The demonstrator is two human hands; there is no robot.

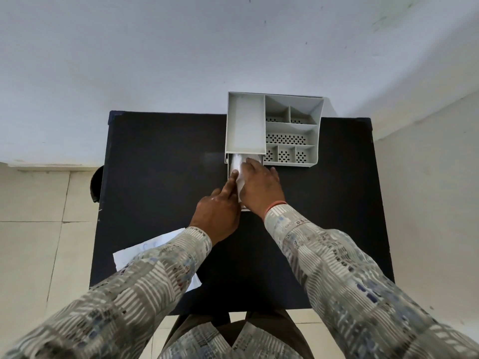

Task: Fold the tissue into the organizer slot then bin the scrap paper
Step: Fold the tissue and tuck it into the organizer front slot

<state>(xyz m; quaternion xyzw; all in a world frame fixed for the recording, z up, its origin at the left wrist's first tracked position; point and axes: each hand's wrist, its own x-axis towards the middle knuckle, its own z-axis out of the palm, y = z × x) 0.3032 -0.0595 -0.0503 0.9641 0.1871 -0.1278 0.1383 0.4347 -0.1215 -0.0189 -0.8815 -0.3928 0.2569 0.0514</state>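
Observation:
A grey desk organizer [293,125] stands at the far edge of the black table [160,164]. Its pulled-out drawer slot [229,168] sticks out toward me under the tall left compartment. A white folded tissue [238,164] lies inside that drawer. My left hand [220,206] presses the tissue with an extended forefinger. My right hand [259,185] lies flat over the tissue's right side, fingers reaching toward the drawer's back. A white sheet of scrap paper [134,255] with blue scribbles lies near the table's front left, partly hidden under my left sleeve.
A dark round object [97,183] sits on the floor just left of the table. A pale wall rises behind the organizer, and light floor tiles surround the table. The organizer's small perforated compartments [285,154] hold nothing visible.

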